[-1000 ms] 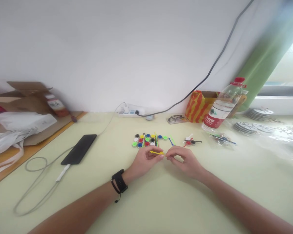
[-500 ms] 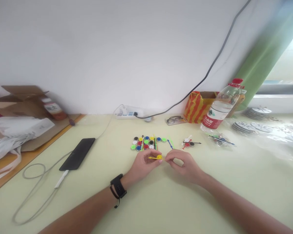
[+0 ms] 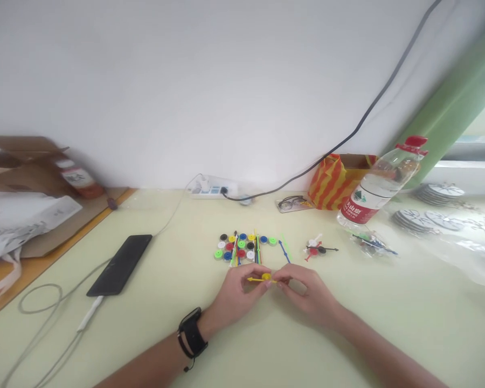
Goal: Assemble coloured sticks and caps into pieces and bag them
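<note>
And it's the left hand pinching a yellow plastic arrow and a small yellow disc over the desk, the right hand closing thumb and finger on the arrow's plain end! Just beyond them lie the multicoloured discs, with a blue arrow to their right, and the water bottle standing well apart.

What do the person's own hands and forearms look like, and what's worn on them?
Both the left hand and right hand are gloveless; no sleeves show. The left wrist wears a broad black watch strap and a thin dark bracelet with a dangling end. Nothing shows on the right wrist.
</note>
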Demonstrator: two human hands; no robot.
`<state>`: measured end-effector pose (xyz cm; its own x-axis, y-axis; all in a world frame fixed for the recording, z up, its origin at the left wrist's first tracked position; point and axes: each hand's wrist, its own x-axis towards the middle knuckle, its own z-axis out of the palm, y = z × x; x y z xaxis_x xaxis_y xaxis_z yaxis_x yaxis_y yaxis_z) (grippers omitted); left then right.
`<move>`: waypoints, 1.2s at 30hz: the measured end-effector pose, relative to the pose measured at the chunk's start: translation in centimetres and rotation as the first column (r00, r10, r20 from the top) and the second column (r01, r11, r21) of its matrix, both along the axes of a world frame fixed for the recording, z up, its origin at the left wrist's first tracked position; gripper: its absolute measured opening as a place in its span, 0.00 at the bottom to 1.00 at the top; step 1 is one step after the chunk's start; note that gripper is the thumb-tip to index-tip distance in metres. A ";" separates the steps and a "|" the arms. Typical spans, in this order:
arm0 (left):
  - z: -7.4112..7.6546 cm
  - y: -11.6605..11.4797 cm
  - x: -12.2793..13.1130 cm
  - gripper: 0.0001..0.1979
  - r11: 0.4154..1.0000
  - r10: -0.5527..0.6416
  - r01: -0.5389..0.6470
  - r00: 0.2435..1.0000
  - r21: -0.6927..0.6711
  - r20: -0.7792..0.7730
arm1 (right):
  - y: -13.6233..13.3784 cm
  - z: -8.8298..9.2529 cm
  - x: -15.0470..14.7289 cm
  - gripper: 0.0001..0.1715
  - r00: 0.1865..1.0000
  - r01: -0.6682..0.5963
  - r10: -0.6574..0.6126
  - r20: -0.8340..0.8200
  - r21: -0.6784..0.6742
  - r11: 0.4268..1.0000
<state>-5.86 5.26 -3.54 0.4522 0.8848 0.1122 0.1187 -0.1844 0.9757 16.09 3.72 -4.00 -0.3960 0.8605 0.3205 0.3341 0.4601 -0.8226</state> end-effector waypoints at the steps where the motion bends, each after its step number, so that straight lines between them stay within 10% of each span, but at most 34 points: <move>1: 0.0 0.1 0.1 0.10 1.000 0.005 -0.005 1.000 -0.004 0.005 | 0.1 0.1 0.0 0.11 1.000 0.009 -0.009 -0.004 -0.001 1.000; 36: 0.0 0.2 -0.1 0.09 0.998 -0.026 0.028 0.999 -0.058 0.038 | 0.3 -0.4 -0.1 0.13 0.993 0.031 -0.046 0.109 0.131 0.991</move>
